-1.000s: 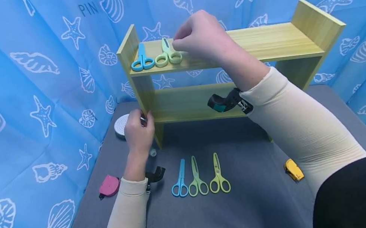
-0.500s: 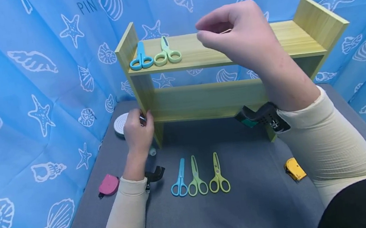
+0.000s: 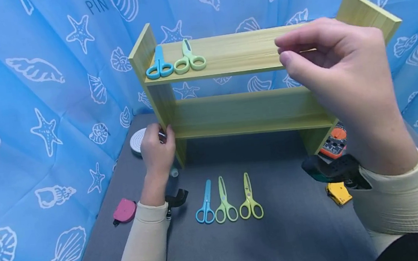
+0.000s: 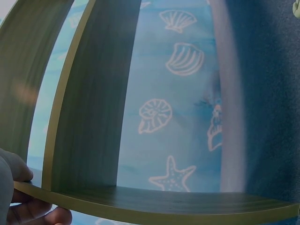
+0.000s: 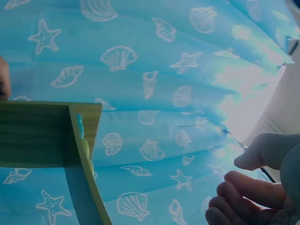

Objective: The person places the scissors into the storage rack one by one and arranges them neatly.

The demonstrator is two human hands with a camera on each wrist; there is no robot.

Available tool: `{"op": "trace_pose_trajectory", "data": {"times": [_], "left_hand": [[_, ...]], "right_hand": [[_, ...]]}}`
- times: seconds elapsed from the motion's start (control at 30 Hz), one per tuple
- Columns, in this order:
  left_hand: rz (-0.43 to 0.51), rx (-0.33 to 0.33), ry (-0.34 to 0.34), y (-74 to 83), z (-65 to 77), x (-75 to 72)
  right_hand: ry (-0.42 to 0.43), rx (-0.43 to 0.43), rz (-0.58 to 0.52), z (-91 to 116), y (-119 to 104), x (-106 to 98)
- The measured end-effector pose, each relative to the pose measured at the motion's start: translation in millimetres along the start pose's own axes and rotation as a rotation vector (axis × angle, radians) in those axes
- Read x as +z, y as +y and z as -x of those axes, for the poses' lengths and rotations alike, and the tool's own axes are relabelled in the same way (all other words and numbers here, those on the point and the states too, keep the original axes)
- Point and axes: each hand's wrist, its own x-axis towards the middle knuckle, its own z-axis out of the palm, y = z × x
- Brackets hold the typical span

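My left hand [image 3: 158,150] grips the front edge of the left side panel of a light wooden shelf [image 3: 247,112]. In the left wrist view the thumb and fingers [image 4: 35,208] lie on opposite sides of that board. My right hand [image 3: 349,71] is in the air before the shelf's right part, thumb and fingers apart with nothing between them. On the top board, at its left end, lie blue scissors [image 3: 160,64] and pale green scissors [image 3: 188,59]. Before the shelf, blue scissors [image 3: 206,204], green scissors [image 3: 224,202] and yellow-green scissors [image 3: 249,198] lie in a row on the grey table.
A pink tape measure [image 3: 124,210] is on the table at left, a white round perforated thing [image 3: 137,141] behind the left hand. At right lie a yellow tape-measure-like object [image 3: 339,193] and an orange and black device [image 3: 335,140]. A blue shell-patterned curtain [image 3: 40,72] hangs behind.
My right hand has moved right and toward me, away from the pale green scissors on the top board. The left hand keeps its grip on the side panel.
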Motion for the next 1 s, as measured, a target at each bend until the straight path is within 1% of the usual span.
{"op": "trace_pose_trajectory", "data": {"times": [0.07,0.1,0.17,0.23,0.3,0.4,0.47,0.57,0.63,0.83,0.93,1.0], "left_hand": [[0.006,-0.004,-0.003,0.1,-0.1,0.5],[0.004,-0.003,-0.007,0.4,-0.3,0.3],[0.003,0.002,-0.01,0.6,-0.6,0.2],[0.0,0.005,-0.007,1.3,-0.9,-0.4],[-0.002,0.005,0.008,1.1,-1.4,-0.7],[-0.001,0.005,0.016,1.4,-1.1,-1.4],[0.001,0.007,0.011,1.1,-0.6,-1.1],[0.008,0.009,-0.002,1.7,0.8,-0.2],[0.012,0.009,0.001,2.6,1.0,0.4],[0.015,0.007,0.008,3.0,0.6,0.4],[0.012,0.014,0.015,3.1,0.4,-0.4],[0.011,0.024,0.028,2.7,0.1,-0.3]], "right_hand": [[0.03,0.007,-0.021,9,3,-6],[0.042,0.024,-0.063,14,5,-10],[0.051,0.015,-0.134,23,12,-15],[0.052,0.04,-0.264,32,19,-20],[0.038,0.032,-0.379,42,27,-24],[0.013,0.012,-0.48,58,37,-30],[0.001,0.001,-0.47,68,42,-34],[-0.014,0.009,-0.465,85,49,-39],[-0.022,0.018,-0.435,95,52,-40],[-0.088,-0.019,-0.521,118,70,-35],[-0.132,-0.027,-0.519,129,80,-32],[-0.159,0.006,-0.47,138,87,-30]]}}
